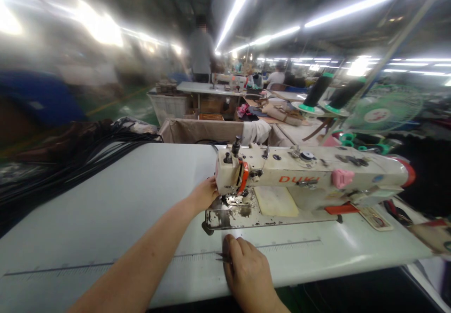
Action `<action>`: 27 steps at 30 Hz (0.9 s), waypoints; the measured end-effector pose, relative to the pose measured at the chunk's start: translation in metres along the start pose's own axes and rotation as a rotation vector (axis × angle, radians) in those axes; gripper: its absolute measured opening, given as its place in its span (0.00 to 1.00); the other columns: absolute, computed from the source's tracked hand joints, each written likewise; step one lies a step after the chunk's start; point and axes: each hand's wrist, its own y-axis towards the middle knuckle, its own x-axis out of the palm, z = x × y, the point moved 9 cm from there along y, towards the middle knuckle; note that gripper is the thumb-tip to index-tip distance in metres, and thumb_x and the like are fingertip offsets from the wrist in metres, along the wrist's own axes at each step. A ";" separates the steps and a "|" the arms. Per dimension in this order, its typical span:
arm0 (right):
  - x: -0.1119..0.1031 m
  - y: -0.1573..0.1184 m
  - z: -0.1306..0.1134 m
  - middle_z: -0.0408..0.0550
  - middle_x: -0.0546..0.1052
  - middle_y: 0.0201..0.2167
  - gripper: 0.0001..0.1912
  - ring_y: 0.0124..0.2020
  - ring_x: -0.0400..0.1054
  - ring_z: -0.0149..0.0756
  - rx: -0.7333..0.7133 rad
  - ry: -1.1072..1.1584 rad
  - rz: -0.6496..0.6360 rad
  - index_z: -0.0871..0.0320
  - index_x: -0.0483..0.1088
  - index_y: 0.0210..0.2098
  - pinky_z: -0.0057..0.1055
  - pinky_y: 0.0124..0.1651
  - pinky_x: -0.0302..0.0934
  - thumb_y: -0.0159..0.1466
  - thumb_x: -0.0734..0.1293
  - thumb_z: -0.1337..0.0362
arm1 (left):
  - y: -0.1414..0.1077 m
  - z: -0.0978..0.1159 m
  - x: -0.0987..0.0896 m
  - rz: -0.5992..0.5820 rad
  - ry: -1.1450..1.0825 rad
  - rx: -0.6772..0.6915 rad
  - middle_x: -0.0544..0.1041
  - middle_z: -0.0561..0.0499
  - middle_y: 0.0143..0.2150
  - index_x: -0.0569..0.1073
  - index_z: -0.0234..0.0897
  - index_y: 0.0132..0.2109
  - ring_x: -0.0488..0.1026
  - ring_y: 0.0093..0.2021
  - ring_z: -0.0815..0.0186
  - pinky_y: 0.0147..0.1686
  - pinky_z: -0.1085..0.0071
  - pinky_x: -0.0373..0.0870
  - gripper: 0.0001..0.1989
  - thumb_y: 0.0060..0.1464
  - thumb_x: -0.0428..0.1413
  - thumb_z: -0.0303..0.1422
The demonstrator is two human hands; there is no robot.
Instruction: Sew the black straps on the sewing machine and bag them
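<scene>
An industrial sewing machine [310, 174], cream with red lettering, stands on a pale work table [105, 209]. My left hand [203, 194] reaches to the machine's head beside the needle area, its fingers partly hidden behind the head. Below it lies the worn, stained metal needle plate area [225, 212]. My right hand [246, 270] rests on the table in front of the machine, over a printed ruler scale [289, 245]. Small dark metal snips [223, 257] poke out from under its fingers.
A heap of long black strips [81, 162] lies over the table's left edge. Thread cones [313, 92] and a green fan [385, 108] stand beyond the machine at right. Other sewing tables and a standing person [200, 52] are further back.
</scene>
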 end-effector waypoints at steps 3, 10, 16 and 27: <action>-0.001 0.001 -0.001 0.47 0.78 0.35 0.25 0.33 0.72 0.41 -0.002 -0.009 0.015 0.59 0.66 0.54 0.35 0.35 0.65 0.56 0.64 0.75 | -0.001 -0.002 -0.003 -0.006 0.002 0.014 0.78 0.46 0.58 0.79 0.40 0.53 0.75 0.57 0.56 0.61 0.60 0.72 0.15 0.63 0.55 0.28; 0.000 0.000 -0.002 0.46 0.77 0.34 0.24 0.32 0.71 0.40 -0.016 -0.004 0.006 0.59 0.66 0.53 0.35 0.35 0.64 0.57 0.65 0.75 | -0.018 -0.003 -0.018 0.042 0.025 0.047 0.81 0.47 0.47 0.83 0.42 0.43 0.76 0.51 0.56 0.58 0.59 0.72 0.09 0.55 0.63 0.26; -0.002 0.000 -0.001 0.47 0.77 0.35 0.23 0.34 0.71 0.41 -0.019 0.014 0.000 0.59 0.67 0.53 0.35 0.36 0.63 0.58 0.65 0.74 | -0.023 -0.001 -0.020 0.078 0.030 0.023 0.82 0.48 0.46 0.84 0.43 0.40 0.76 0.50 0.57 0.57 0.59 0.71 0.07 0.56 0.63 0.26; 0.002 0.001 -0.001 0.47 0.77 0.34 0.22 0.34 0.70 0.41 0.001 0.001 -0.028 0.60 0.68 0.53 0.35 0.36 0.63 0.58 0.64 0.75 | -0.046 0.009 -0.022 0.089 0.029 -0.198 0.80 0.52 0.40 0.84 0.44 0.39 0.77 0.40 0.64 0.46 0.68 0.74 0.07 0.57 0.62 0.28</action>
